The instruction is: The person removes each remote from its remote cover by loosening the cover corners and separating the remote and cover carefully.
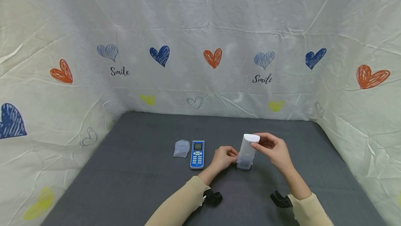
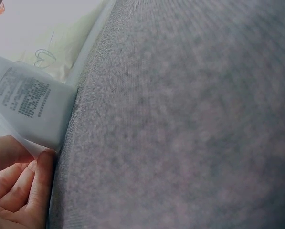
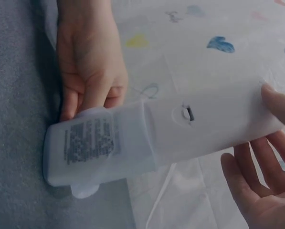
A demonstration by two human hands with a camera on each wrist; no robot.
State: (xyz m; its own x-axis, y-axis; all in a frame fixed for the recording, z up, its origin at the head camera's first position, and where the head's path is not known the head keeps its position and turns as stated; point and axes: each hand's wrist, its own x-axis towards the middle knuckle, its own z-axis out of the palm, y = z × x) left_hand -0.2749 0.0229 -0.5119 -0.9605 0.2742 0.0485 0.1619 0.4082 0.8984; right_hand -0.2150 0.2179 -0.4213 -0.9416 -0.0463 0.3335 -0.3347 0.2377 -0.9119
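Note:
A white remote control [image 1: 249, 146] stands nearly upright on the table, its back with a battery-cover latch showing in the right wrist view. A translucent soft cover [image 3: 130, 150] is around its lower part, and a printed label shows through. My right hand [image 1: 275, 151] holds the remote near its top end, thumb on one side and fingers on the other. Down at the lower end, my left hand [image 1: 225, 158] pinches a flap at the cover's edge between thumb and fingertips. In the left wrist view, that pinched edge is pulled out slightly from the remote.
Left of my hands, a blue remote control [image 1: 197, 155] with a small screen lies face up. Beside it sits another translucent cover [image 1: 181, 148]. Dark grey cloth [image 1: 150, 191] covers the table, and a white curtain [image 1: 232, 80] printed with hearts surrounds it.

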